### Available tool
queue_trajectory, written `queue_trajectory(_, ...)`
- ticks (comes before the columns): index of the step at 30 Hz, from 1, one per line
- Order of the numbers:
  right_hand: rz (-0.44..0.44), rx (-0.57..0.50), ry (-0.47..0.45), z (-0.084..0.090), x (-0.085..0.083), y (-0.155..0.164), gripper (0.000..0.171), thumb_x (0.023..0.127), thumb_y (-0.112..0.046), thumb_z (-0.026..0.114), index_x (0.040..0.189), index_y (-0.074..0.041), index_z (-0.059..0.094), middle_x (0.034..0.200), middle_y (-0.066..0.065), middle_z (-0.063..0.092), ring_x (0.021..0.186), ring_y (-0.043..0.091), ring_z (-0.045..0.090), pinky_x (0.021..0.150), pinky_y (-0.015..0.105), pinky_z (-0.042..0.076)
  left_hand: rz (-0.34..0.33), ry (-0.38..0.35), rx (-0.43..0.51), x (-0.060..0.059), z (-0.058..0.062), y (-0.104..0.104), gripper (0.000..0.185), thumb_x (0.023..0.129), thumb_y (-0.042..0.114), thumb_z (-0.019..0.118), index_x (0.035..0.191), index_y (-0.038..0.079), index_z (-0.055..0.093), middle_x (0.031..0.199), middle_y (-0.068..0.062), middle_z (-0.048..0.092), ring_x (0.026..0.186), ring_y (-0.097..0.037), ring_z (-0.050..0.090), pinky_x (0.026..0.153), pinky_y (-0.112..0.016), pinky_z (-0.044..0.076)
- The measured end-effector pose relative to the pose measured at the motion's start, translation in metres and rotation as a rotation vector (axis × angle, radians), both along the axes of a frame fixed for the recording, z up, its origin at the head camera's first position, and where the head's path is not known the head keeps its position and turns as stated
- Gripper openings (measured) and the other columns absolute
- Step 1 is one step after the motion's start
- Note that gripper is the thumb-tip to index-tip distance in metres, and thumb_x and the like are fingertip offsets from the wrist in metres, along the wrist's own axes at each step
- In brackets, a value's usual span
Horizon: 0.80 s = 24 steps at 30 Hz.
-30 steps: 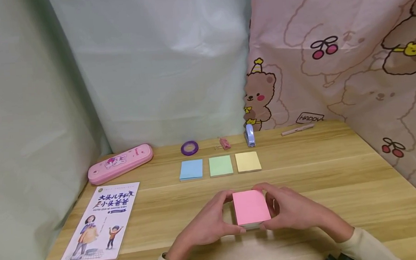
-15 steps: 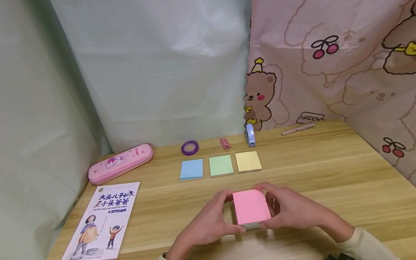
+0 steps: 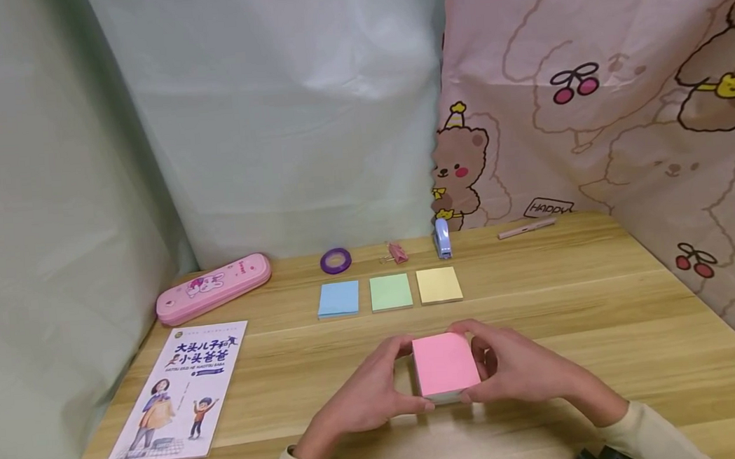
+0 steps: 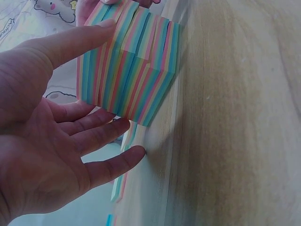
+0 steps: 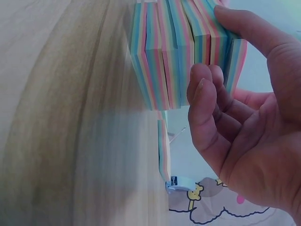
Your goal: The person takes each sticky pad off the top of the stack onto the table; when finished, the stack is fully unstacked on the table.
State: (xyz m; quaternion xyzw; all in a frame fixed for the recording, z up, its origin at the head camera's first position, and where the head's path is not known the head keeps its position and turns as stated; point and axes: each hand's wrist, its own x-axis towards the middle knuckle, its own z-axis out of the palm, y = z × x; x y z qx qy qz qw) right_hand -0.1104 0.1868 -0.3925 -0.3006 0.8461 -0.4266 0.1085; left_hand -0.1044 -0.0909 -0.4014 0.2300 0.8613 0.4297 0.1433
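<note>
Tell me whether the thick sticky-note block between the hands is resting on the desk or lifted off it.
Resting on the desk. The sticky-note block has its striped bottom edge against the wood in both wrist views, left hand and right hand gripping its sides.

Head view looks forward and down over the wooden desk [image 3: 600, 313] from above the near edge, mid distance, curtains behind. Left wrist view sits close beside the left hand [image 4: 51, 141], facing along the desktop. Right wrist view mirrors it, close by the right hand [image 5: 244, 127]. All three share the striped sticky-note block [image 3: 445, 365].
</note>
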Motion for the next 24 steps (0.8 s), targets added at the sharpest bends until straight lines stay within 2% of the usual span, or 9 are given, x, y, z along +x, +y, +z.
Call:
queue_trajectory(5,0.014,-0.032,-0.014,0.002,-0.001,0.001,0.078,0.079,-0.025,0.093,0.144,-0.01,0.052,0.081,-0.006,0.06,0.07,0.004,0.056,0.061,0.022,0.051,0.007,-0.002,0.0,0.0,-0.001,0.0,0.085,0.08,0.034,0.093,0.147,0.008,0.048,0.15,-0.011,0.056,0.143,-0.029,0.051,0.121,-0.057,0.04)
queue_trajectory(18,-0.029,-0.025,-0.103,0.007,-0.003,0.008,0.089,0.079,-0.025,0.092,0.152,-0.002,0.047,0.083,0.0,0.059,0.072,0.008,0.053,0.061,0.022,0.045,0.001,0.009,0.002,-0.001,-0.001,0.0,0.089,0.08,0.034,0.093,0.15,0.008,0.046,0.152,-0.011,0.055,0.144,-0.03,0.05,0.121,-0.056,0.04)
queue_trajectory(24,-0.051,-0.049,-0.119,0.011,-0.004,0.014,0.087,0.079,-0.025,0.093,0.152,-0.006,0.047,0.088,0.003,0.06,0.078,0.012,0.056,0.065,0.024,0.048,0.004,0.01,-0.008,-0.001,-0.002,0.0,0.088,0.08,0.035,0.093,0.15,0.008,0.047,0.152,-0.011,0.055,0.144,-0.03,0.051,0.121,-0.056,0.04)
